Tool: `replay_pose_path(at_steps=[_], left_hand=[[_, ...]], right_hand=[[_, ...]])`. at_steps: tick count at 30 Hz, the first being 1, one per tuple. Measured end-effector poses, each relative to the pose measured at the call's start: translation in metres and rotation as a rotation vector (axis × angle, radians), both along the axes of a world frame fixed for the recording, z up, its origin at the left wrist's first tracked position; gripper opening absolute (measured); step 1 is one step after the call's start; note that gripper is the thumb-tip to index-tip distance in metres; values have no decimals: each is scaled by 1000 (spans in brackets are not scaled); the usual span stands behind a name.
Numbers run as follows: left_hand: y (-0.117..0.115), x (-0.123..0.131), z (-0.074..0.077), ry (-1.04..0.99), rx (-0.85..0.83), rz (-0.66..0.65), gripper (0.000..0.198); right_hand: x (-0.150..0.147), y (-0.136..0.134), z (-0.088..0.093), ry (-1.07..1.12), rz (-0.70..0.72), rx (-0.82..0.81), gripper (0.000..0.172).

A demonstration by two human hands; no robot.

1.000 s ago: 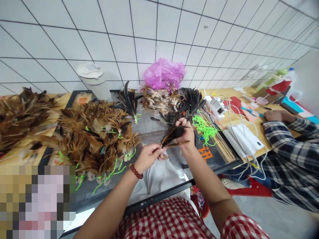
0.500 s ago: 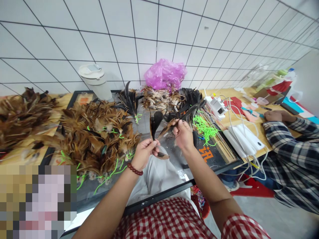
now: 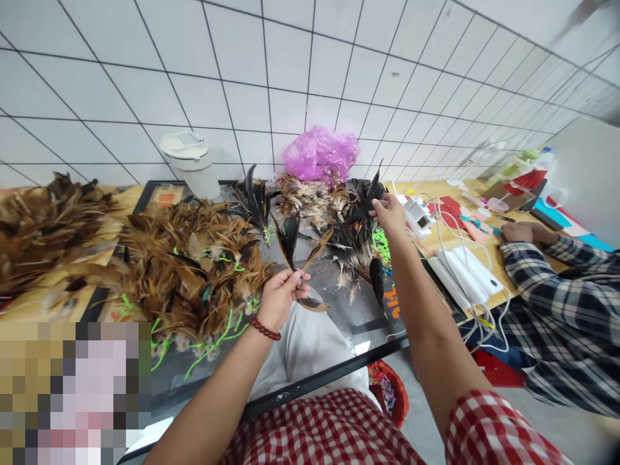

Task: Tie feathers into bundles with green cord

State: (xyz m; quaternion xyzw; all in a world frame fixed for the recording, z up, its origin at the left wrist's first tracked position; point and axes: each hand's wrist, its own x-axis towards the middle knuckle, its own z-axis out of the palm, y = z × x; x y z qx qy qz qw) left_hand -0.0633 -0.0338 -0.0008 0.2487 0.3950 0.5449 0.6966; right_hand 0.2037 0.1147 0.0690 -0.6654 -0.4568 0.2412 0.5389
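Note:
My left hand (image 3: 283,294) pinches a small bunch of feathers, with a black feather (image 3: 289,237) fanned upward, a brown feather (image 3: 318,248) slanting right and another brown feather's end hanging below. A beaded bracelet circles that wrist. At the pile of black feathers (image 3: 356,223) near the wall, my right hand (image 3: 390,214) has its thumb and fingers closed on a dark upright feather (image 3: 372,187). Left of my left hand lies a large heap of brown feather bundles (image 3: 194,258) tied with bright green string.
A white lidded cup (image 3: 191,165) and a pink plastic bag (image 3: 320,154) stand by the tiled wall. Green string (image 3: 382,245), a white power strip (image 3: 417,214) and a white device (image 3: 462,274) with cables lie right. A person's plaid sleeve (image 3: 537,265) rests at the table.
My right hand has moved from beside the held bunch away to the right, up to the black feather pile. My left hand stays nearly in place with its feathers; the view has shifted slightly.

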Motion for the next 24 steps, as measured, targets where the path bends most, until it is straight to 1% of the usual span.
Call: replay_pose_path(at_steps=[1, 2, 3, 4, 5, 6, 7, 8, 9, 11, 13, 15, 18, 22, 23, 24], left_hand=[[1, -1, 1, -27, -19, 3, 32], [1, -3, 1, -53, -41, 5, 31], [2, -4, 2, -75, -63, 6, 29], [3, -4, 3, -90, -83, 5, 27], [3, -5, 4, -98, -96, 0, 25], [3, -5, 5, -100, -103, -10, 23], [2, -5, 6, -98, -106, -26, 21], [2, -4, 6, -93, -106, -50, 20], [1, -4, 7, -87, -107, -78, 19], [0, -5, 9, -74, -115, -145, 18], [0, -6, 10, -66, -133, -206, 18], [-1, -7, 10, -60, -154, -239, 19], [-1, -8, 9, -40, -164, -254, 20], [-1, -7, 7, 17, -139, -335, 28], [0, -7, 7, 21, -124, -323, 30], [0, -7, 7, 16, -101, -274, 31]], right_hand=[[-5, -6, 0, -59, 17, 18, 38], [-14, -17, -2, -109, 78, 25, 37], [-27, -31, -6, -129, 191, 7, 35], [-42, -47, -11, -109, 355, -59, 34], [-58, -64, -17, -50, 533, -130, 36], [-75, -80, -23, 25, 663, -162, 37], [-91, -93, -29, 101, 731, -168, 36], [-104, -104, -35, 182, 766, -171, 34], [-115, -111, -40, 263, 746, -161, 33], [-127, -117, -46, 369, 676, -131, 30], [-128, -115, -48, 422, 633, -105, 29], [-126, -112, -49, 443, 645, -107, 28], [-125, -111, -50, 436, 677, -132, 27], [-128, -112, -55, 388, 709, -129, 25], [-127, -112, -56, 352, 702, -112, 26], [-124, -112, -56, 298, 689, -93, 26]])
